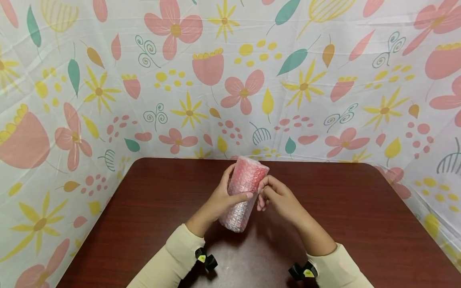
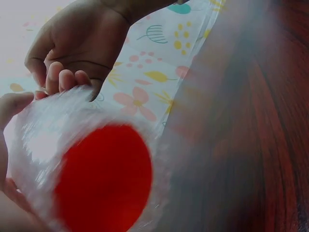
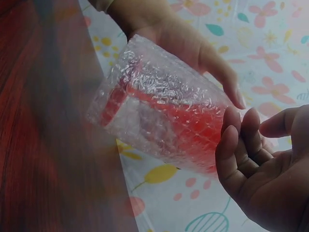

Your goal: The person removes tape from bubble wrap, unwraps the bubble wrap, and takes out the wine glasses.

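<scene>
A roll-shaped bundle of clear bubble wrap (image 1: 239, 214) is held tilted above the table, wrapped around a red object (image 2: 108, 179). The red thing has a round, flat end in the left wrist view; in the right wrist view its red side and a thin red band show through the bubbles. What kind of thing it is, I cannot tell. My left hand (image 1: 219, 197) grips the bundle from the left, thumb across its front and fingers behind. At the right edge, my right hand (image 1: 281, 198) pinches the wrap between thumb and forefinger, its other fingers curled.
Below the hands spreads a dark reddish-brown table (image 1: 345, 208) with rounded far corners. A white flower-printed cloth (image 1: 245, 132) hangs behind it and along both sides. Black camera mounts (image 1: 206, 259) sit at both cream sleeves (image 1: 173, 256).
</scene>
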Action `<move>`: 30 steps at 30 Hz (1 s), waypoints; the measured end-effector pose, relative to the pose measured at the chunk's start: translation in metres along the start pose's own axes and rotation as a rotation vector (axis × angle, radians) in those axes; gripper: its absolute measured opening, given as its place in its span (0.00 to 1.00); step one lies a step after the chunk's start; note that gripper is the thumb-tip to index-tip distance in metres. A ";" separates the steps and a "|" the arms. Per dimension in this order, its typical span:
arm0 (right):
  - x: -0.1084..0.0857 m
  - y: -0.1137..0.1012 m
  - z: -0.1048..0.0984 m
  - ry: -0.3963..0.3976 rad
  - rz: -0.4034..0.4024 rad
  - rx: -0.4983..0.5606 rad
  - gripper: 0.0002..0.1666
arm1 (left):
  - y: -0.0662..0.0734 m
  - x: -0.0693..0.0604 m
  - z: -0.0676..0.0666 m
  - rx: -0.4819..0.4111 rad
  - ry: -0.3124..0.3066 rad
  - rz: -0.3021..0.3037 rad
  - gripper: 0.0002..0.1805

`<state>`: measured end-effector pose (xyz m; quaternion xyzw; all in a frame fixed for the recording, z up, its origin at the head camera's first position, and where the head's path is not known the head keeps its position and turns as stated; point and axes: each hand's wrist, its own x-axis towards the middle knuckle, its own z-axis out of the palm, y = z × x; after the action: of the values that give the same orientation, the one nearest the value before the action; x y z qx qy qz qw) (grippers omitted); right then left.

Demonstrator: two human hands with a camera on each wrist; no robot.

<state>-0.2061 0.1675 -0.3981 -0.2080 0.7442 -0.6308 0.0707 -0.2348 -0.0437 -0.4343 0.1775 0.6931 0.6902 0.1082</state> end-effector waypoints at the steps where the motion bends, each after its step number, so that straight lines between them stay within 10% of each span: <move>1: 0.000 0.000 0.000 -0.003 0.001 0.005 0.07 | 0.000 0.000 0.000 -0.006 -0.007 0.004 0.55; 30: 0.000 0.000 0.005 0.031 0.047 -0.146 0.07 | -0.003 0.000 0.003 0.101 0.074 0.023 0.57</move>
<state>-0.2041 0.1628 -0.3988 -0.1853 0.7938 -0.5763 0.0584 -0.2339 -0.0412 -0.4378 0.1651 0.7284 0.6617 0.0657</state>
